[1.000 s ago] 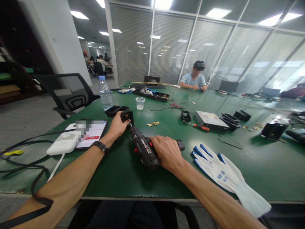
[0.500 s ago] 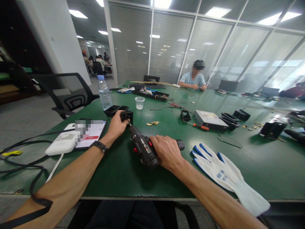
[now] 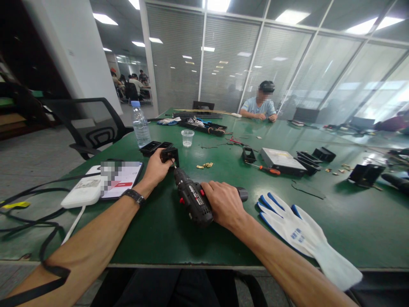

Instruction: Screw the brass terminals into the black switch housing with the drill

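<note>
Head view, the only one supplied. At centre frame the left hand (image 3: 156, 168) has its grip closed around a small black bracket (image 3: 170, 155), pinning it against the green worktop (image 3: 223, 238). Just below and right of it, the right hand (image 3: 225, 204) is wrapped fully around the handle of a black cordless screwdriver (image 3: 193, 200), which lies at a low angle with its bit pointing up and left into the bracket. The bit tip itself is too small to make out.

Left of the hands lie a tablet (image 3: 119, 178) overlapping a white box (image 3: 83, 191). Above the bracket sit more black brackets (image 3: 155, 147), a water bottle (image 3: 141, 125) and a clear plastic cup (image 3: 187, 137). Small brass parts (image 3: 206, 165) rest right of the bracket. An orange-handled screwdriver (image 3: 266, 169) lies further right, and a white-and-blue work glove (image 3: 303, 232) fills the lower right. Another person (image 3: 260, 106) sits at the far end.

Judgement: the driving will go well if the bit is kept in line with the fastener, the bracket is held firm against turning, and the left fingertips stay clear of the bit.
</note>
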A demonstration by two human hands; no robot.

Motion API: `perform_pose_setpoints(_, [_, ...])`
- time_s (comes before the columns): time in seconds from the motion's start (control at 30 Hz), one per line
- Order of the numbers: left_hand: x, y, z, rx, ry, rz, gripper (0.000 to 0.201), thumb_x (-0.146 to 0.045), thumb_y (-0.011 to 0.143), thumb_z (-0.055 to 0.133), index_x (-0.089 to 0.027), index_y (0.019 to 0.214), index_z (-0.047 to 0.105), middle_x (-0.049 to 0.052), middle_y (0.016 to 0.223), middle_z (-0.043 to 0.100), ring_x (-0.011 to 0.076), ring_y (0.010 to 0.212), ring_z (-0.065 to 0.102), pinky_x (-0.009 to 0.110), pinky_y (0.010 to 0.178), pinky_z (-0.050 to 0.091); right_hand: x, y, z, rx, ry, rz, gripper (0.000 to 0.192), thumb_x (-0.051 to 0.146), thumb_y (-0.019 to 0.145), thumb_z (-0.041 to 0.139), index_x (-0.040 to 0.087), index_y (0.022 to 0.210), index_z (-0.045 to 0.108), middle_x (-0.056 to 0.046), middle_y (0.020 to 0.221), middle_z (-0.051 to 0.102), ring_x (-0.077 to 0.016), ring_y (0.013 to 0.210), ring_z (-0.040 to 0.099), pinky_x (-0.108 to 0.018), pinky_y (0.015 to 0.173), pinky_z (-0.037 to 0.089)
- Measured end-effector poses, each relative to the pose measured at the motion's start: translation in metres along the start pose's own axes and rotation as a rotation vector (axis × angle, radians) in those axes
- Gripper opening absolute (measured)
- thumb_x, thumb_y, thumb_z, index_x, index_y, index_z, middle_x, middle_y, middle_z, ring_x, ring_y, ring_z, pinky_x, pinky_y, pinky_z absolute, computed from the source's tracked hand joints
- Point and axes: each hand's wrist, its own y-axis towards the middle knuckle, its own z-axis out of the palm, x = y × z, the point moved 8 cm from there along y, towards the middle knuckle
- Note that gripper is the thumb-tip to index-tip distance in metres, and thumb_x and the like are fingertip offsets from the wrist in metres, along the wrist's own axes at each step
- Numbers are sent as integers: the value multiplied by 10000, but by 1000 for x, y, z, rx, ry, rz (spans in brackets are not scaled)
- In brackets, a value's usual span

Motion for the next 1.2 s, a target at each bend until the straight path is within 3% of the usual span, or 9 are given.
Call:
perform_pose_setpoints(0.37, [-2,0,0,10,49,42,391,-280,719,700,-182,1081,589,69,1044,704,236,987,672,390,927,517,2,0,0,11,-2,1,326,216,790,589,203,1113,541,-58,980,666,-236,862,617,-357,691,357])
perform_pose_setpoints(0.63, [1,1,1,16,26,-26,432,-260,699,718,-171,1099,581,96,1097,707,240,1021,666,410,977,500,0,0,0,28,6,13,322,212,814,582,204,1132,534,-64,993,668,-237,887,621,-354,715,370])
perform_pose_setpoints(0.87, [-7,-2,-2,4,141,-7,419,-255,717,704,-174,1113,594,85,1085,700,244,1017,652,406,967,492,1,1,2,43,12,7,324,210,816,575,205,1138,536,-71,1005,674,-233,895,621,-344,717,365])
perform_pose_setpoints(1.2, [-5,-1,-1,15,97,19,395,-259,719,687,-177,1093,588,66,1048,691,232,988,648,390,946,492,0,0,1,50,10,17,339,219,826,581,201,1161,533,-77,1016,675,-241,910,627,-346,737,384])
